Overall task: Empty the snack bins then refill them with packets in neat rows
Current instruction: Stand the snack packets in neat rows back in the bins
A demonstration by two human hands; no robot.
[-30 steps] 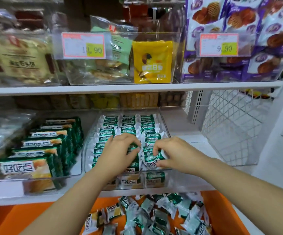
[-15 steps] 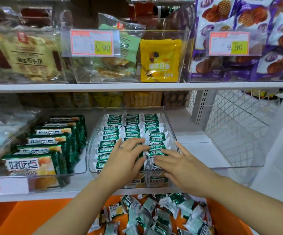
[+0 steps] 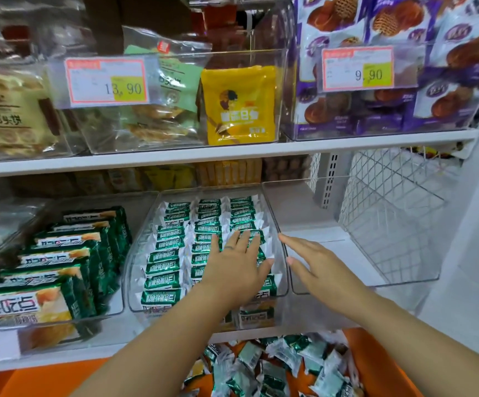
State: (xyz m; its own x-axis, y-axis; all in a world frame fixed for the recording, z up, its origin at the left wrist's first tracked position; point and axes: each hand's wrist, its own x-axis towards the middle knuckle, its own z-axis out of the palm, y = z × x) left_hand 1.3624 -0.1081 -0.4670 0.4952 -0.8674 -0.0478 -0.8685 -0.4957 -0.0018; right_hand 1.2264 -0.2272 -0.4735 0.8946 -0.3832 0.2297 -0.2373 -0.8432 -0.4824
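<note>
A shop: price tags (image 3: 107,81) on clear bins (image 3: 421,133), white shelves (image 3: 146,160) w/ packaged snacks (image 3: 239,106)

Left hand (image 3: 236,267) flat over packets (image 3: 163,265) in clear bin (image 3: 139,253), hiding part of middle and right rows. Orange tub (image 3: 381,365) at 6 o'clock cut by bottom edge, loose packets (image 3: 275,365) partly out of frame. Price tag (image 3: 106,81) at 11 o'clock: fine print unreadable. Biscuit bag (image 3: 6,110) at 10 o'clock blurred, cut by left edge.

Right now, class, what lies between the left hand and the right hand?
In the head view: a few packets, then the clear wall of their bin, against the empty bin.
</note>
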